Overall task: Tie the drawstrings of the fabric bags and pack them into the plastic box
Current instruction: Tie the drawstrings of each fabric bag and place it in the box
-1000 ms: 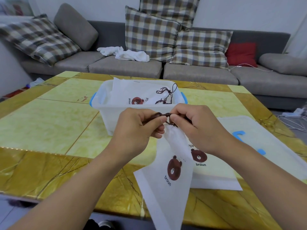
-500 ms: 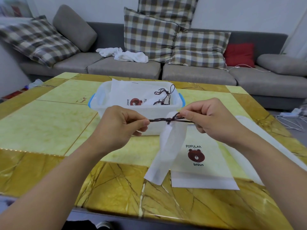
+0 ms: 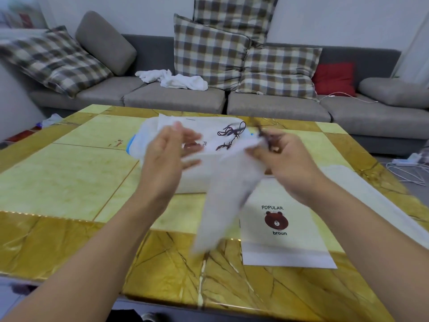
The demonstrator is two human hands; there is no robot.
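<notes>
Indoors, a grey sofa (image 3: 232,101) with checked cushions backs a yellow marble-pattern table (image 3: 69,177), where a translucent plastic box (image 3: 144,140) holds tied bags. Just beside it on the right lies a flat bear-print bag (image 3: 278,228). Above them, a blurred white fabric bag (image 3: 227,194) hangs from the right hand (image 3: 285,163), which pinches its dark drawstring (image 3: 263,135); the left hand (image 3: 167,159) hovers apart, fingers spread and holding nothing.
</notes>
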